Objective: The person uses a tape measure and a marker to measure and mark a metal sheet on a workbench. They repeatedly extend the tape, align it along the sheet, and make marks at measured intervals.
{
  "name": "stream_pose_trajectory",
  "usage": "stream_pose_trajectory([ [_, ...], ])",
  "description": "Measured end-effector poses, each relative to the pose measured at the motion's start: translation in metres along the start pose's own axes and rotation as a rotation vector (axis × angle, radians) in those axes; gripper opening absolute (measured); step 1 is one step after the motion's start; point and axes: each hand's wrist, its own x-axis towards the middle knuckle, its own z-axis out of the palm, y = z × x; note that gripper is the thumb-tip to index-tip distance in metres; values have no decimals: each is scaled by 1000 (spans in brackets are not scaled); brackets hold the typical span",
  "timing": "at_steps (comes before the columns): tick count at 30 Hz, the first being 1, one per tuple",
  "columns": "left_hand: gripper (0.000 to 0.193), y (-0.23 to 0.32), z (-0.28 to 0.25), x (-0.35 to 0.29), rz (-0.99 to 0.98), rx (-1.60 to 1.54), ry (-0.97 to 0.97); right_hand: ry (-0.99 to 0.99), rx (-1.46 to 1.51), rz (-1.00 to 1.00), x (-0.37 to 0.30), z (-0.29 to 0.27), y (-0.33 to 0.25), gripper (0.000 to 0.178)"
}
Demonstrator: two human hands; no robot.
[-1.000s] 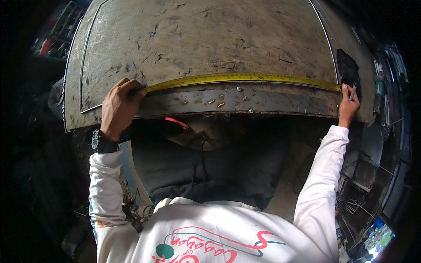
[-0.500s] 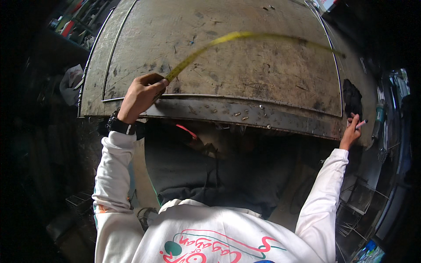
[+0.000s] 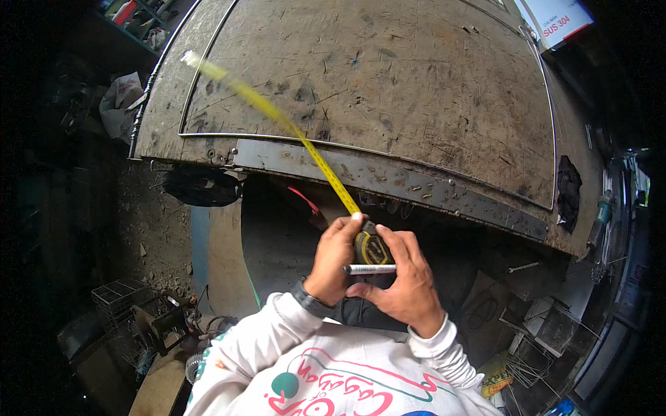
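Note:
My left hand [image 3: 334,258] is closed on a tape measure [image 3: 373,248] in front of the bench's near edge. Its yellow blade [image 3: 319,158] reaches up and left over the bench, blurred toward the free end. My right hand [image 3: 411,283] comes in from the other side, fingertips at the case, and has a pen-like marker [image 3: 369,269] lying crosswise in its grip. The marker's right end is hidden by that hand. A thin metal rod frame [image 3: 284,138], bent into a large rectangle, lies flat on the wooden bench top [image 3: 416,90], beyond both hands.
A dark metal strip [image 3: 333,161] with small loose pieces runs along the bench's front edge. A black cloth-like item [image 3: 568,191] lies at the right end. Wire racks [image 3: 114,299] and a machine stand low on the left; a white box [image 3: 555,21] is at the far right.
Both hands have drawn together from opposite ends of the bench edge to its front middle. The tape blade, earlier arching right, now points up and left. The marker stays with my right hand.

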Motion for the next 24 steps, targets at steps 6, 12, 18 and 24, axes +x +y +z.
stream_pose_trajectory([
  [6, 19, -18, 11, -6, 3, -135, 14, -40, 62, 142, 2, -2, 19, 69],
  [12, 22, -18, 3, 0, 160, 27, -53, -185, 455, 400, 15, -18, 22, 51],
  [18, 33, 34, -15, 21, 300, 104, -126, -436, 585, 452, 29, -35, 31, 54],
  [24, 29, 55, -27, 15, 259, 132, -185, -496, 436, 521, 53, -36, 15, 47],
])
